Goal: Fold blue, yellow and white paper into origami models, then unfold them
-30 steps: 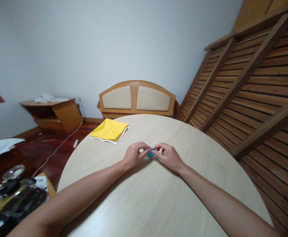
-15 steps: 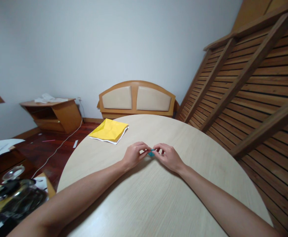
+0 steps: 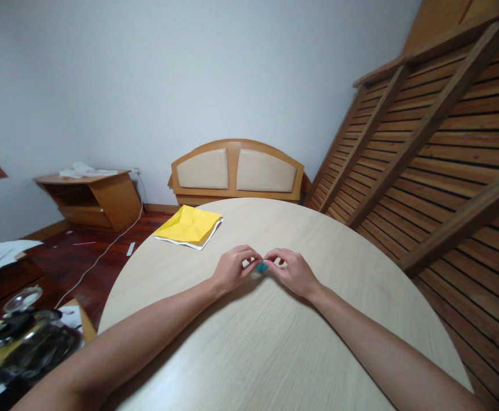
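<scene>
1. I count two bare hands over the table: the left hand [image 3: 231, 270] and the right hand [image 3: 293, 272], fingertips meeting at the middle of the tabletop.
2. Between them is one small teal folded paper piece [image 3: 261, 266], pinched from both sides by thumbs and forefingers. It sits low, at or just above the table surface; I cannot tell whether it touches. Most of it is hidden by the fingers, so its shape is unclear.
3. One round table [image 3: 275, 354], pale wood-grain laminate with fine straight streaks, smooth and matte.
4. One yellow paper sheet [image 3: 188, 225], creased and lying flat near the table's far left edge, well apart from the hands; a white underside shows along its rim.
5. One wooden headboard [image 3: 236, 171] with two padded beige panels stands behind the table against the wall.
6. One wooden side table [image 3: 91, 197] at the left wall, with white crumpled paper on top.
7. One slatted wooden frame [image 3: 438, 148] leans at the right, with dark horizontal boards crossed by thick diagonal beams.
</scene>
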`<state>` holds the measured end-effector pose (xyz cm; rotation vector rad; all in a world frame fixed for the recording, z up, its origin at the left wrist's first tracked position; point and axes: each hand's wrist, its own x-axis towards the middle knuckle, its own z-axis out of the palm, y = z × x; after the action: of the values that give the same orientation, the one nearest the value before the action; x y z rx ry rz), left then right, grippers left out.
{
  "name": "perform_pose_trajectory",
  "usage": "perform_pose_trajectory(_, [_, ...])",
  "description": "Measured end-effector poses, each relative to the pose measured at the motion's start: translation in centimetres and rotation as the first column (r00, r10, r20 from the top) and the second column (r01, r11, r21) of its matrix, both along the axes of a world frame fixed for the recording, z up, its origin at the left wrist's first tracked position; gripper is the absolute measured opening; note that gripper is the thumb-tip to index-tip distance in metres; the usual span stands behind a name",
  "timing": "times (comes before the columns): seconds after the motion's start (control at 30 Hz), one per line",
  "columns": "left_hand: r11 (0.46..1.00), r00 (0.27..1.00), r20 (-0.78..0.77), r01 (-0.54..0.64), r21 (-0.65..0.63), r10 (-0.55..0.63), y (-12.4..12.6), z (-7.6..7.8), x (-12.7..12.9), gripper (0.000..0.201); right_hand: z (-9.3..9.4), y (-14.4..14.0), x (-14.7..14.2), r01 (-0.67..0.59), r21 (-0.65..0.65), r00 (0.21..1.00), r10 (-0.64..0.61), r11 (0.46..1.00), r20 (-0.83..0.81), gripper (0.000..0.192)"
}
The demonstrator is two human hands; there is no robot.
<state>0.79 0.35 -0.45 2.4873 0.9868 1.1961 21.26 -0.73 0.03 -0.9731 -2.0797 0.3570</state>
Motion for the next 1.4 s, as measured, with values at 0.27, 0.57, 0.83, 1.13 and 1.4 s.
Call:
perform_pose_trajectory(0.27, [0.999,1.000,-0.003,-0.024,0.034,0.025,-0.17,-0.01,0.02,0.011,0.07,-0.05,-0.05,-0.001,-0.002,1.000,0.001,1.000,-0.013,0.011])
perform_pose_trajectory(0.57, [0.969,0.995,-0.101,0.012,0.246,0.013,0.03,-0.24,-0.23,0.013,-0.06,0.02,0.05,-0.002,0.144,0.998,-0.007,0.990,0.063,0.005])
perform_pose_trajectory(0.83, [0.957,0.985,-0.168,0.002,0.289,0.048,0.01,-0.21,-0.27,0.014,0.12,-0.26,0.05,-0.004,0.139,0.997,-0.008,0.990,0.080,0.006])
perform_pose_trajectory(1.13, [0.953,0.980,-0.186,-0.009,0.301,0.068,-0.04,-0.29,-0.18,0.015,0.25,-0.34,-0.02,0.013,0.131,0.996,-0.024,0.991,0.080,0.005])
perform_pose_trajectory(1.4, [0.958,0.978,-0.194,-0.012,0.285,0.071,-0.19,-0.14,-0.05,0.016,0.33,-0.38,0.00,0.000,0.141,0.996,-0.012,0.990,0.086,0.006])
